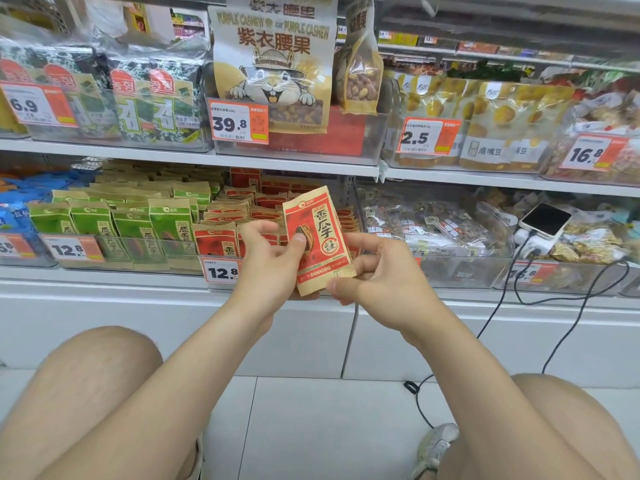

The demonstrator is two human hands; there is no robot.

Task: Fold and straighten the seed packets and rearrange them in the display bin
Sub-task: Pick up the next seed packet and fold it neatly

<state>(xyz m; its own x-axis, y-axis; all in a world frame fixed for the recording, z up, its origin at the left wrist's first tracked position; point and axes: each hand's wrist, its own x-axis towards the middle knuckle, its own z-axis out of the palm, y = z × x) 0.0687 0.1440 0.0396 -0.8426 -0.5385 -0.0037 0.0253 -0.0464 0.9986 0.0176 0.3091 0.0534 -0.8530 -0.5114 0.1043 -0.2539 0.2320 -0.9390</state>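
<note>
Left hand point(273, 258): I see it pinching the red packet point(320, 233).
Right hand point(377, 268): pinching its bottom corner.
Where: before the display bin point(357, 209).

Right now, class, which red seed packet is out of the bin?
The packet pinched between left hand and right hand; the others stand in the bin.

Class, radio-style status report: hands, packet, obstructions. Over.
Left hand and right hand both pinching one red seed packet. Packet tilted, in front of display bin. Nothing seen in the way.
</note>
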